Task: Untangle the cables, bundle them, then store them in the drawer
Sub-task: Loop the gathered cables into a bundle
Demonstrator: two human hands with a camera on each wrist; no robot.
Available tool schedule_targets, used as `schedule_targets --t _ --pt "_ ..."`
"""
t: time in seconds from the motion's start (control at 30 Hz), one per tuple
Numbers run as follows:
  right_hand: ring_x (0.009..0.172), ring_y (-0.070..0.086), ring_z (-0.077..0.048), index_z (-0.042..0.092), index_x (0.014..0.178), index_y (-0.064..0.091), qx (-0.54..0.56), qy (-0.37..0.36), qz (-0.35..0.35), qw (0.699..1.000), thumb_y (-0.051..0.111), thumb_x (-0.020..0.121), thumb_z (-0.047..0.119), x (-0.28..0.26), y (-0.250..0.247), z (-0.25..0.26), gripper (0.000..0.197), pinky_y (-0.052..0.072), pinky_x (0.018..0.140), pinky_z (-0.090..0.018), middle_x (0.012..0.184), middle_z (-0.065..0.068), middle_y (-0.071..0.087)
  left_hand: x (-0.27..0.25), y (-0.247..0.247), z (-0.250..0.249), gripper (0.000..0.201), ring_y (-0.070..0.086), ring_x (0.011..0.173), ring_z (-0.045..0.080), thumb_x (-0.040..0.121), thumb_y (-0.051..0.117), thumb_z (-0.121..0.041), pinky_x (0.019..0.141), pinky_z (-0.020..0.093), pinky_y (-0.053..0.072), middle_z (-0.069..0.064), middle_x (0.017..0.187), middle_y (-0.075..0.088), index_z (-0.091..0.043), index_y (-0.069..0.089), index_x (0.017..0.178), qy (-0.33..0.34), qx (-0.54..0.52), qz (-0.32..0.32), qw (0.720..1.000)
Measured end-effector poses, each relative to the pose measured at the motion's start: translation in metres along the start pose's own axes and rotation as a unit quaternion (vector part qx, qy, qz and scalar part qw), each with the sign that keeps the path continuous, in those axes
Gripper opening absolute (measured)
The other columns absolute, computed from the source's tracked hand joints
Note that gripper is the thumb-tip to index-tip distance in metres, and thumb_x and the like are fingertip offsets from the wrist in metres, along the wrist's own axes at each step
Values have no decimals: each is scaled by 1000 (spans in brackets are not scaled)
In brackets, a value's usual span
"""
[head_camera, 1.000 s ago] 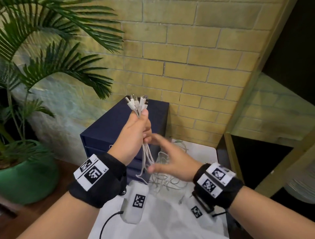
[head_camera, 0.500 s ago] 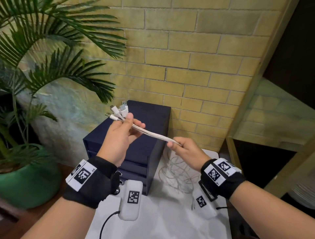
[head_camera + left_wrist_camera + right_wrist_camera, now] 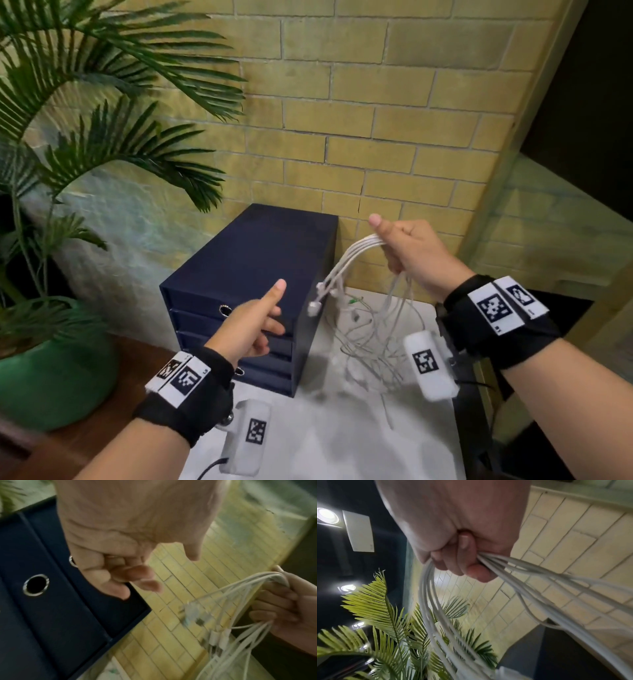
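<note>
Several white cables (image 3: 349,260) are gripped together in my right hand (image 3: 402,245), raised to the right of the dark blue drawer unit (image 3: 250,260). Their plug ends (image 3: 317,301) dangle free on the left, and the rest (image 3: 373,342) hangs in loose loops down to the white tabletop (image 3: 329,445). The right wrist view shows my fingers (image 3: 471,566) curled round the cables (image 3: 530,574). My left hand (image 3: 260,318) hovers in front of the drawers with thumb up, fingers loosely curled, holding nothing. In the left wrist view, left hand (image 3: 130,577) is beside a drawer's ring hole (image 3: 36,585); cables (image 3: 228,592) are to its right.
All drawers of the unit look closed. A palm (image 3: 85,102) in a green pot (image 3: 54,377) stands at the left. A yellow brick wall (image 3: 376,120) runs behind. A dark opening and wooden frame (image 3: 548,102) lie to the right, off the table's edge.
My left hand let go of the plug ends and dropped toward the drawer fronts. My right hand kept its grip and rose to the right, so the plugs now hang loose.
</note>
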State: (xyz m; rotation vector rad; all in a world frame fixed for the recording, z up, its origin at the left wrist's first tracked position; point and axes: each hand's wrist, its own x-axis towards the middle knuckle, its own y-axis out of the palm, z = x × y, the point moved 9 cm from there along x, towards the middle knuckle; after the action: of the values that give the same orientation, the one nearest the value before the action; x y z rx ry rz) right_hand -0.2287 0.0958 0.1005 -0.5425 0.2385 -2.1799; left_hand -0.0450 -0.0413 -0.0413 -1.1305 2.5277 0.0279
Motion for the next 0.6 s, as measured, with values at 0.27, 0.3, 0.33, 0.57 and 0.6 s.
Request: schedule_targets --t 0.27,0.3,0.33,0.57,0.6 --pt "38 26 -12 25 46 29 13 -3 50 999 48 86 50 -2 10 15 51 30 45 -23 40 10 25 -50 65 -99 71 48 115 -14 68 75 -57 89 6 37 -24 123 56 -33 46 128 364 114 71 922" --pt "37 26 -11 23 47 30 21 -8 57 998 47 82 53 -3 13 17 50 29 44 -22 39 9 26 -52 71 -104 59 56 105 -12 72 74 -51 83 8 41 -21 112 63 -31 51 122 373 105 72 919" --pt "37 27 -11 20 48 33 27 -12 59 998 46 80 56 -4 15 18 49 28 45 -23 39 9 29 -54 75 -109 41 63 91 -6 78 71 -46 77 15 46 -17 96 68 -26 57 112 376 80 70 921" --pt "51 40 0 16 74 54 -6 -63 95 993 74 75 38 -10 15 3 30 36 50 -18 58 13 47 -46 83 -106 37 28 47 6 89 53 -52 47 27 22 -11 57 32 -21 45 69 334 -6 91 938" --pt "56 41 0 10 79 56 -44 -68 98 992 71 80 29 -10 16 -4 23 36 54 -18 64 8 49 -46 81 -106 36 27 46 4 92 52 -46 46 24 22 -11 56 32 -20 44 69 334 -15 86 939"
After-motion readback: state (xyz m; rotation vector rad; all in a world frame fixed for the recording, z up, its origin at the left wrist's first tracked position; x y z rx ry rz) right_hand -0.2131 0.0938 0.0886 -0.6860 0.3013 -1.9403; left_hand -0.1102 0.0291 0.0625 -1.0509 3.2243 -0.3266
